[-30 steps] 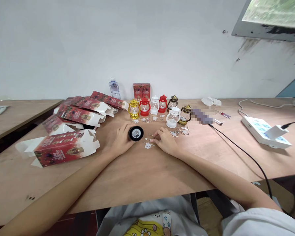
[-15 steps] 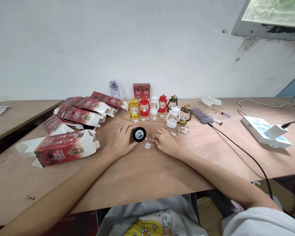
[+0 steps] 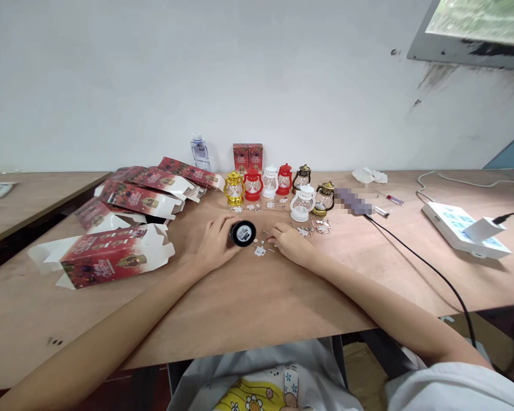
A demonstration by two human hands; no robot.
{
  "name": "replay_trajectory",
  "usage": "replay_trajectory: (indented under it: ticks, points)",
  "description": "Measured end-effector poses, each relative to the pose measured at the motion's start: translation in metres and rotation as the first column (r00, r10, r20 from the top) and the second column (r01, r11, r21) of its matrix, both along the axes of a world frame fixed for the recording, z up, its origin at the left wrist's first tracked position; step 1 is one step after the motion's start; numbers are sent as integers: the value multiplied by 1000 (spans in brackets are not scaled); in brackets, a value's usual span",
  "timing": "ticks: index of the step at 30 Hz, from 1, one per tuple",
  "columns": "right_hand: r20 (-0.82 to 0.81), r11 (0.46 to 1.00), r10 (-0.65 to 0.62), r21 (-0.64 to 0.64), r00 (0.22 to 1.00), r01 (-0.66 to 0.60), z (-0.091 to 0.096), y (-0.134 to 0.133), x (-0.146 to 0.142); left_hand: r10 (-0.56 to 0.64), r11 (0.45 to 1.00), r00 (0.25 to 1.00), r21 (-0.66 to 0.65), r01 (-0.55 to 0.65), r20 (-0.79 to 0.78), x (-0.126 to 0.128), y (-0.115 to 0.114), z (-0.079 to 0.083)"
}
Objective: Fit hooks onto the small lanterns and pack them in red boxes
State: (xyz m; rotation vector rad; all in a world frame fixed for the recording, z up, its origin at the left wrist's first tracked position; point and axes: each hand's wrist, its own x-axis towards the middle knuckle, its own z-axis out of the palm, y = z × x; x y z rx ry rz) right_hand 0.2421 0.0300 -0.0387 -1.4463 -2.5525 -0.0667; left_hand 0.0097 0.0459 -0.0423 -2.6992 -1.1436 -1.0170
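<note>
My left hand is wrapped round a dark mini lantern lying on its side, its round black base and pale label turned towards me. Just to the right, my right hand rests low over the table with its fingers drawn together; whatever is between the fingertips is too small to make out. Between the hands lie a small white tag, a thin metal pin and tiny round pieces. Behind them stand lanterns: a gold one, a red one, a white one and a bronze one, among several.
Opened red boxes are heaped on the left. A water bottle and two upright red boxes stand by the wall. Rightward are a screwdriver, crumpled tissue, a black cable and a power strip.
My right fingertips have shifted slightly to the right, away from the white tag. My left hand keeps the lantern in nearly the same place.
</note>
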Motion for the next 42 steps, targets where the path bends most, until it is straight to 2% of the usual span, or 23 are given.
replay_trajectory:
  ticks: [9, 15, 22, 26, 31, 34, 38, 42]
  points:
    - [75, 989, 70, 123, 995, -79, -9, 2, 2, -13, 1000, 1000, -18, 13, -21, -1, 1, 0]
    - [202, 983, 116, 117, 972, -142, -4, 1, 4, -13, 1000, 1000, -23, 13, -27, 0, -1, 1]
    - [291, 984, 101, 111, 951, -139, 3, -3, 3, -17, 1000, 999, -13, 17, -32, 0, -2, 2]
    - [237, 977, 115, 148, 965, -153, 0, 0, 5, -14, 1000, 999, -25, 13, -45, 0, -2, 3]
    - [47, 971, 127, 198, 991, -134, -11, 6, 6, -18, 1000, 999, -24, 17, -36, 0, -1, 2]
    - [-50, 959, 186, 227, 981, -170, -17, 8, 3, -21, 1000, 999, -16, 21, -26, 0, -1, 1]
    - [-54, 948, 255, 210, 965, -239, -20, 7, 0, -10, 1000, 1000, -26, 9, -29, 0, 0, 0]
    - [-39, 951, 272, 165, 961, -263, -16, 6, 2, -20, 1000, 999, -10, 20, -32, 0, -1, 1]
